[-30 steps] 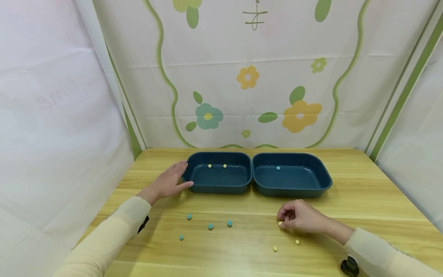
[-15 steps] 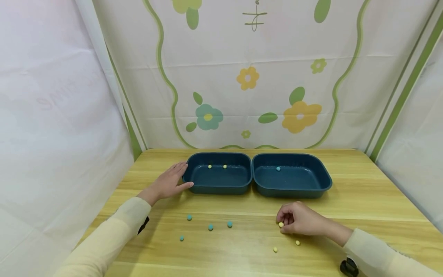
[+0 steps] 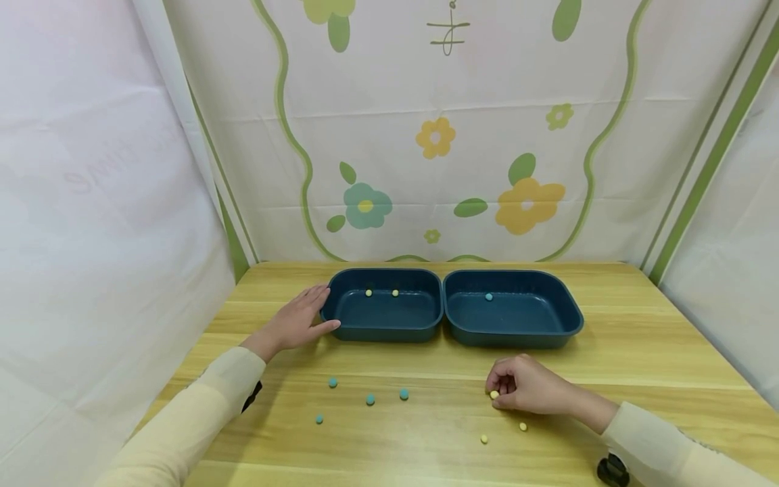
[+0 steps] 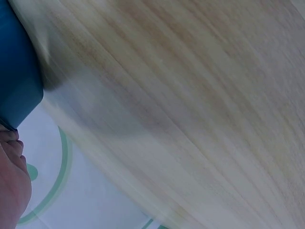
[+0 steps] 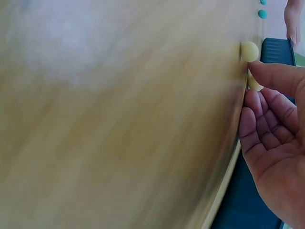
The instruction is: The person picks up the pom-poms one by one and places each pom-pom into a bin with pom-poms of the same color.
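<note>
My right hand (image 3: 528,384) is low over the table at the right front. Its thumb and fingertips pinch a small yellow ball (image 3: 494,395), which the right wrist view shows partly hidden by the thumb. Two more yellow balls (image 3: 483,439) lie just in front of this hand. At the left end of the left dark blue tray (image 3: 383,334), my left hand (image 3: 296,319) rests on the rim with fingers and thumb extended. Inside that tray are two yellow balls (image 3: 395,293). One blue ball (image 3: 489,297) sits in the right dark blue tray (image 3: 514,340).
Several loose blue balls (image 3: 370,400) are scattered over the left front of the wooden table (image 3: 426,453). Both trays stand side by side towards the back. Behind them hangs a white cloth (image 3: 395,149) with printed flowers, and white cloth sides flank the table.
The right thumb has shifted slightly down, so more of the yellow ball shows between thumb and fingers. My left hand, the trays and the other balls have stayed in place.
</note>
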### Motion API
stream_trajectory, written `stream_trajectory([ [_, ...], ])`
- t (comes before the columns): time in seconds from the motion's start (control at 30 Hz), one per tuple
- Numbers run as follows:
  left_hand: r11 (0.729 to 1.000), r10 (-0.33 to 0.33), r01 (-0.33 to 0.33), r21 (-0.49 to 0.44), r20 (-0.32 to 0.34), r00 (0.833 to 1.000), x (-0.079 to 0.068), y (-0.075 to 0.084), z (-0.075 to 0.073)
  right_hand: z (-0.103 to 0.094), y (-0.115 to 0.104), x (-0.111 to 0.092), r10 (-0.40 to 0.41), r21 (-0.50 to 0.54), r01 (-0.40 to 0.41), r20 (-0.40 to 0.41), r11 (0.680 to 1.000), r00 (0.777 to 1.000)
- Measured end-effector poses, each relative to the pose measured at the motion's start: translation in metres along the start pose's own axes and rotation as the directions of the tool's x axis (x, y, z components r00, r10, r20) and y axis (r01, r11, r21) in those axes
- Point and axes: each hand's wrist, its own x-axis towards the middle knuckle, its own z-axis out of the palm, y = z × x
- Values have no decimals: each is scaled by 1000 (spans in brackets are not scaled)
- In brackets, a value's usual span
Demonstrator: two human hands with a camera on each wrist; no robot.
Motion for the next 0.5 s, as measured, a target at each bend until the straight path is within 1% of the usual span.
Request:
stream_trajectory([
  [0.17, 1000, 0, 0, -5, 0, 1000, 1, -2, 2, -2, -3, 0, 21, 24, -21, -3, 999, 1000],
  [0.27, 1000, 1, -1, -11, -4, 1000, 1, -3, 2, -4, -7, 2, 25, 43, -24, -20, 999, 1000],
  [0.5, 1000, -2, 2, 3, 0, 1000, 2, -5, 4, -12, -19, 12, -22, 29, 24, -81, 999, 996],
])
